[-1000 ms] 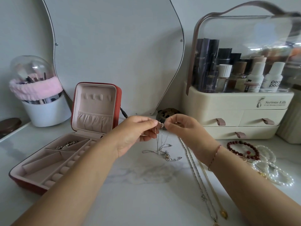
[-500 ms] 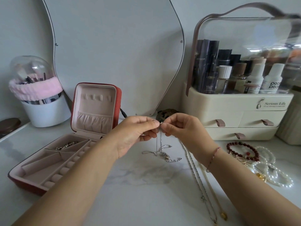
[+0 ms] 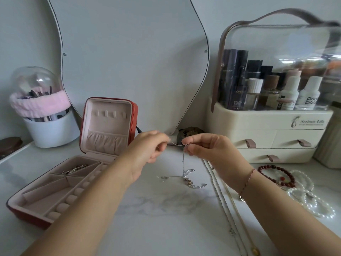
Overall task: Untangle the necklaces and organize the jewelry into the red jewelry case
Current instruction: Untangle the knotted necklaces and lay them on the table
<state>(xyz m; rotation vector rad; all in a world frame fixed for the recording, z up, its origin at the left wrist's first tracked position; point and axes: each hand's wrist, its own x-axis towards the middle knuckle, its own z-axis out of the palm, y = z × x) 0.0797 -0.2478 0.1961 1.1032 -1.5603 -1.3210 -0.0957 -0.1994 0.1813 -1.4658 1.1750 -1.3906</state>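
My left hand [image 3: 147, 148] and my right hand [image 3: 208, 146] each pinch a thin silver necklace [image 3: 183, 163] above the marble tabletop. A short stretch of chain runs taut between my fingertips. The rest hangs down to a tangled silver heap with pendants [image 3: 186, 179] on the table. The red jewelry case [image 3: 25, 213] lies open at the left, its lid upright, with one piece of jewelry [image 3: 74, 169] in a back compartment. Two long necklaces [image 3: 227, 209] lie stretched out at the right, partly under my right forearm.
A dark red bead bracelet [image 3: 276, 174] and pearl bracelets [image 3: 311, 202] lie at the right. A cream cosmetics organiser [image 3: 267, 126] with drawers stands behind them. A mirror [image 3: 129, 52] leans on the wall. A brush holder [image 3: 46, 126] stands far left.
My hands have drawn apart, the left one moving left, and a short length of chain is now stretched between them. The tangled heap stays on the table.
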